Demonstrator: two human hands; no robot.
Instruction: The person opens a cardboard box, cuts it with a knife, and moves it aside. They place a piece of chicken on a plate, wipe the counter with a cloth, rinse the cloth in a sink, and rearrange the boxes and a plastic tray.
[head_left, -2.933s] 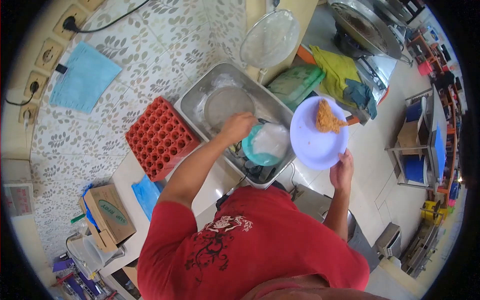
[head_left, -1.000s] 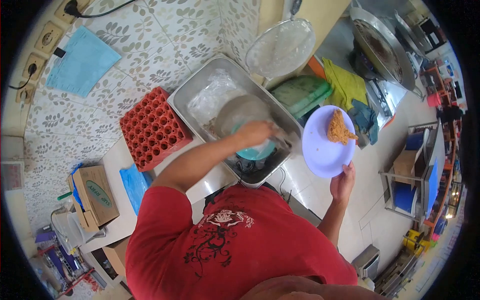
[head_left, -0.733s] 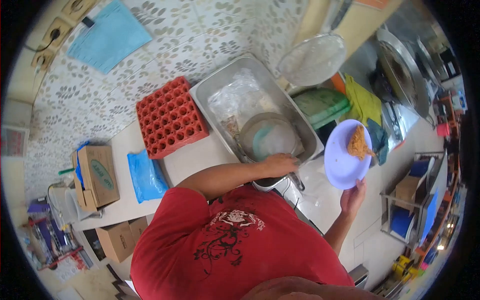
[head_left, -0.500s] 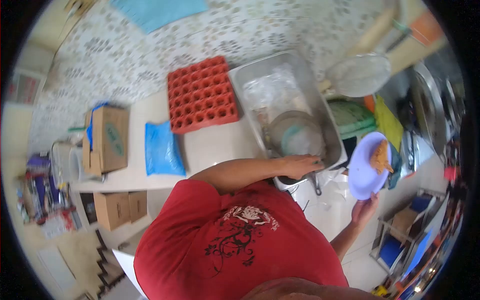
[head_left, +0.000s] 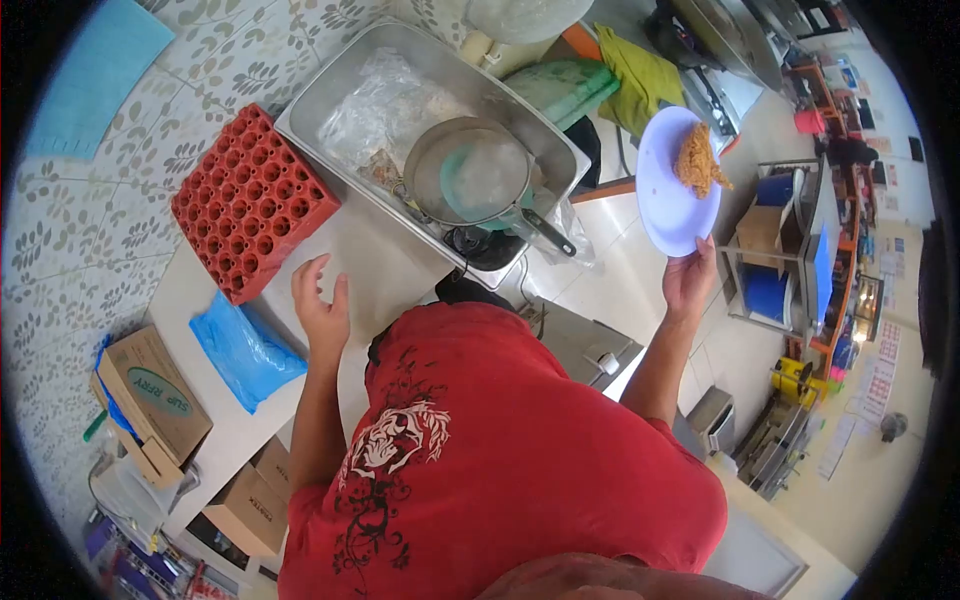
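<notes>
My left hand (head_left: 322,305) is raised over the counter beside the red egg tray (head_left: 255,205), its fingers apart and holding nothing. My right hand (head_left: 690,280) grips the lower rim of a lilac plate (head_left: 660,200), which bears a piece of browned, crusty food (head_left: 697,160). Between the hands, a deep metal pan (head_left: 345,165) contains crumpled clear plastic (head_left: 385,105) and a round, handled pan or strainer (head_left: 425,170). Something green and whitish shows inside the round one, and its black-tipped handle sticks out over the metal pan's edge.
A blue plastic packet (head_left: 245,350) and a cardboard box (head_left: 155,395) are on the counter (head_left: 385,270) at the left. Green and yellow-green cloths or bags (head_left: 640,80) are behind the plate. A metal rack (head_left: 780,245) stands at the right, and a grey appliance (head_left: 580,345) sits below the metal pan.
My left hand has left the round pan's handle area and moved left, opening beside the egg tray. The view has turned, and my right hand still holds the plate.
</notes>
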